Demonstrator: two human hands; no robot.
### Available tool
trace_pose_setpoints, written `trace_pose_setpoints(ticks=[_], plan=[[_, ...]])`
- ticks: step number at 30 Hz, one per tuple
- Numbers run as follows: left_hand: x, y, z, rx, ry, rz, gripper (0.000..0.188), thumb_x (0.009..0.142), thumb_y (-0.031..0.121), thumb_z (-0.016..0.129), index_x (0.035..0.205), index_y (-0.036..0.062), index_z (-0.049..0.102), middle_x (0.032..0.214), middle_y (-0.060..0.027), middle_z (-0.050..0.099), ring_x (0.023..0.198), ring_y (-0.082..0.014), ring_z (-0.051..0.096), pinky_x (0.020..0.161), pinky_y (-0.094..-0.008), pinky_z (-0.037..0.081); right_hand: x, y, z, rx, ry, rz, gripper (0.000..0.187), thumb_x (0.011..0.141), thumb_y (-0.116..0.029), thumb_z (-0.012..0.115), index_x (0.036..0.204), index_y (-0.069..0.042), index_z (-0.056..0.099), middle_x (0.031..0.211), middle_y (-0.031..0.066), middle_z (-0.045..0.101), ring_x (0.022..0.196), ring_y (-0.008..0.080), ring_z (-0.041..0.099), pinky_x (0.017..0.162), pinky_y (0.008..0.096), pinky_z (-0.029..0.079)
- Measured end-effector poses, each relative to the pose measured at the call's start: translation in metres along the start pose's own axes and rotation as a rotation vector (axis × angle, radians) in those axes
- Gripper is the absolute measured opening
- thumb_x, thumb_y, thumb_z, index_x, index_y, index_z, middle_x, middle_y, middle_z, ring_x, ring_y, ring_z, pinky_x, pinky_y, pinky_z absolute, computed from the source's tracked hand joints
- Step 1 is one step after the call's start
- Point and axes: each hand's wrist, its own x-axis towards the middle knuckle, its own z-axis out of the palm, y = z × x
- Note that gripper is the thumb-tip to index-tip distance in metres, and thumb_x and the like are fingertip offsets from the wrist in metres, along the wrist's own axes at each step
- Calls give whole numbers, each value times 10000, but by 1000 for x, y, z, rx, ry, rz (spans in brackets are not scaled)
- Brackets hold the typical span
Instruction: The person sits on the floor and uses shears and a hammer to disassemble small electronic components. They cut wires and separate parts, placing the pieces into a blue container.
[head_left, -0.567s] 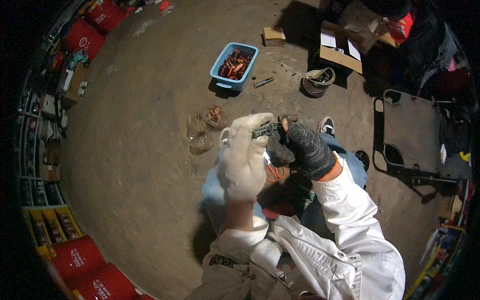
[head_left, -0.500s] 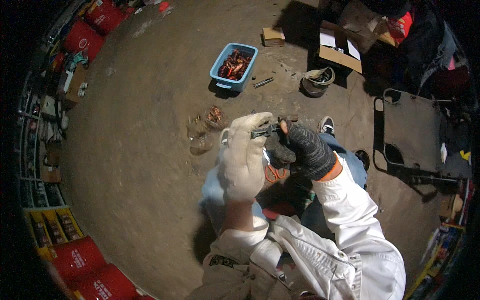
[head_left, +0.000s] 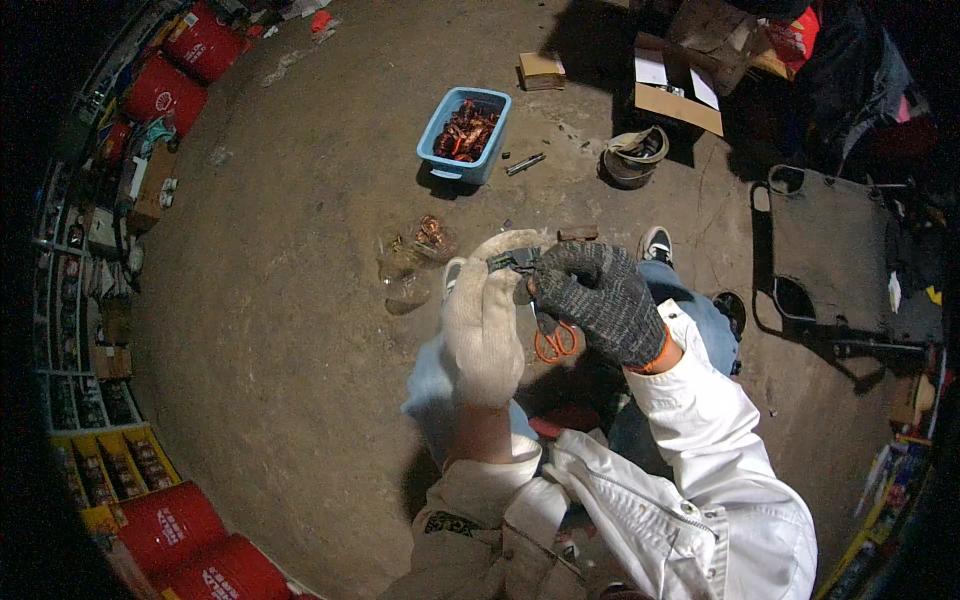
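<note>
My left hand [head_left: 485, 335], in a white knit glove, is closed around a small dark part [head_left: 513, 262] with a blocky shape. Its exact kind is too small to tell. My right hand [head_left: 605, 300], in a dark grey knit glove with an orange cuff, pinches the same part from the right, its curled fingers hiding that end. Just below the right hand's fingers show the orange handle loops of scissors [head_left: 556, 343]. Whether that hand holds them or they rest beneath it, I cannot tell.
Ahead stands a blue plastic tub [head_left: 425, 140] of coppery-brown pieces. A clear bag [head_left: 405, 285] with copper-coloured bits lies nearer. Beyond my right hand are a round pot [head_left: 628, 172] and an open cardboard box [head_left: 680, 110]. A folding seat [head_left: 835, 255] stands right, red drums [head_left: 165, 530] left.
My right hand has rolled over, so the back of its glove now faces up. The small dark part has shifted slightly left, and the scissor handles show more fully.
</note>
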Motion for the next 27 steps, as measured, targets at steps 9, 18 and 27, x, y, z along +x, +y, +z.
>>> trace_pose_setpoints(ticks=[9, 18, 27], plan=[[1, 3, -1, 69, 66, -52, 318, 951, 191, 471, 1145, -58, 506, 1024, -140, 604, 959, -195, 583, 848, -308, 474, 3, 2, -9, 216, -67, 80, 184, 824, -181, 609, 873, -10, 656, 721, 88, 641, 672, 134, 606, 621, 281, 484], [0, 7, 0, 27, 102, -48, 252, 941, 18, 401, 1143, -79, 516, 1030, -113, 580, 933, -141, 561, 843, -254, 452, -3, 9, 1, -461, 215, -421, 177, 759, -142, 682, 906, -47, 653, 860, 103, 634, 721, 196, 626, 632, 305, 505], [1, 16, 7, 75, 155, -157, 299, 921, 89, 460, 1173, -57, 529, 1056, -73, 596, 841, -84, 545, 753, -195, 440, 2, 11, 15, -222, 441, -317, 224, 729, -146, 729, 905, -35, 646, 823, 110, 649, 767, 207, 654, 666, 313, 516]])
